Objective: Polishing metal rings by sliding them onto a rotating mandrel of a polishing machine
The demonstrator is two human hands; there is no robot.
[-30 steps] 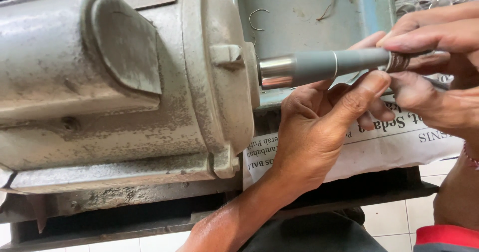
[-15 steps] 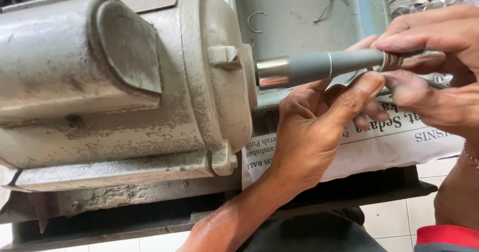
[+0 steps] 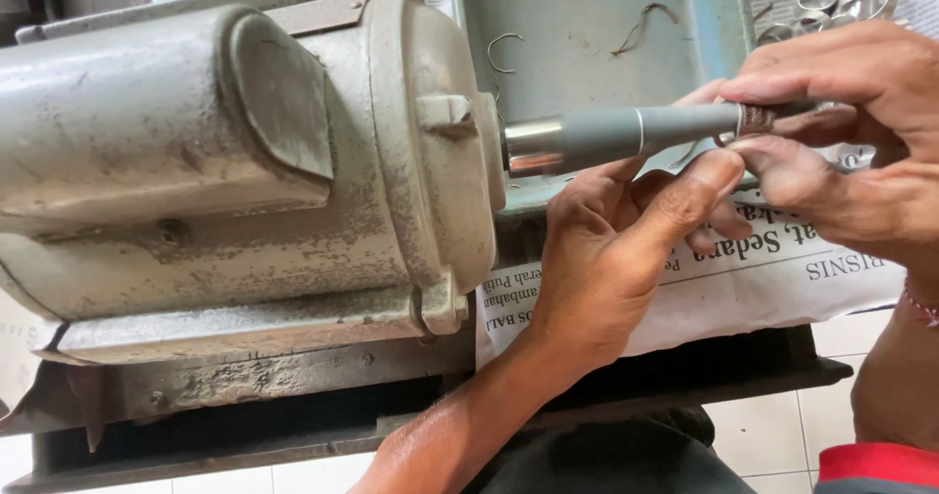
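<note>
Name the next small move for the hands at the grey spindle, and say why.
Probably ease the small metal ring a little further along the tapered grey spindle toward the worn grey motor. The right hand pinches it near the thin end, and the left hand braces underneath.

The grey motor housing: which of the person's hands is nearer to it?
Left. The left hand sits just right of the motor housing, under the tapered spindle; the right hand is farther right, at the spindle's tip.
</note>
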